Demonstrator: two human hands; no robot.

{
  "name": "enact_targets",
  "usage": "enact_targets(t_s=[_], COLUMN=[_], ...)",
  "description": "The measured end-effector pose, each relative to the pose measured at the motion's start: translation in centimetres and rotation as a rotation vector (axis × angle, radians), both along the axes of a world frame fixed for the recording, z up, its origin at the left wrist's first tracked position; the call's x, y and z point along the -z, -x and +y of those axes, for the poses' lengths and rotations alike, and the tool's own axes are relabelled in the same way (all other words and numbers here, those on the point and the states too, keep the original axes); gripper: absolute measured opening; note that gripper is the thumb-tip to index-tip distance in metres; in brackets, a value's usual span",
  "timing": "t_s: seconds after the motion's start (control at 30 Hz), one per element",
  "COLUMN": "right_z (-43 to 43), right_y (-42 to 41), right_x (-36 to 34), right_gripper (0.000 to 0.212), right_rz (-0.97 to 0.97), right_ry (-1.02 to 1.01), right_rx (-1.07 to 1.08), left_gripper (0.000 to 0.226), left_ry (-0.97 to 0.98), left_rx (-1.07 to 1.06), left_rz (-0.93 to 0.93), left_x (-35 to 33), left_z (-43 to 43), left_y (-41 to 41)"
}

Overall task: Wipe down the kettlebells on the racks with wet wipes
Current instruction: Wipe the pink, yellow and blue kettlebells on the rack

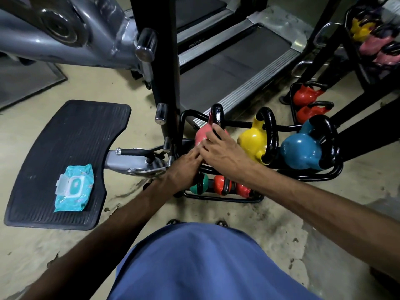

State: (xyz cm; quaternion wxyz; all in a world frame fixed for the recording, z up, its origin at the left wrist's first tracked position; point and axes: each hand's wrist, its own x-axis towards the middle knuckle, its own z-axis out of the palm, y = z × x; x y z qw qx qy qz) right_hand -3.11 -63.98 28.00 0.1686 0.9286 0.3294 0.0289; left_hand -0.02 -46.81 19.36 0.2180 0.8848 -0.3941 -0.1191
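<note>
Pink kettlebell (202, 133), centre frame, likely mid-wipe: right hand (220, 149) grips handle (217, 113), left hand (186, 167) grip unclear. Next: yellow kettlebell (251, 141).

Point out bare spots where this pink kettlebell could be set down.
Free: the far part of the black mat, beyond the wipes pack, and the floor between mat and rack. Crowded: the rack's top tier, where pink kettlebell, yellow kettlebell and blue kettlebell sit side by side.
</note>
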Motion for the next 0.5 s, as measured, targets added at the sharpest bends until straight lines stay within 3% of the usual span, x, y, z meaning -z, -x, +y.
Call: enact_targets(t_s=[0.07, 0.13, 0.2, 0.37, 0.5], right_z=[-0.8, -1.5, -1.9, -0.9, 1.6], right_y=[0.6, 2.2, 3.0, 4.4, 5.1], right_x=[-0.3, -0.2, 1.1, 4.1, 4.0], right_gripper=[0.031, 0.035, 0.026, 0.011, 0.006], right_rz=[-0.199, -0.255, -0.264, -0.304, -0.223], right_ry=[-0.088, -0.18, -0.302, -0.804, -1.375], right_rx=[-0.07, -0.114, -0.046, 0.359, 0.753], left_gripper=[0.091, 0.1, 0.105, 0.106, 0.105], left_ry=[0.024, 0.02, -0.003, -0.053, -0.094], left_rx=[-0.012, -0.021, -0.026, -0.035, -0.033], left_rz=[0.004, 0.024, 0.032, 0.054, 0.041], left_x=[0.0, -0.2, -0.5, -0.9, -1.6], left_z=[0.0, 0.0, 0.0, 0.0, -0.2], left_y=[0.0, 0.0, 0.0, -0.1, 0.0])
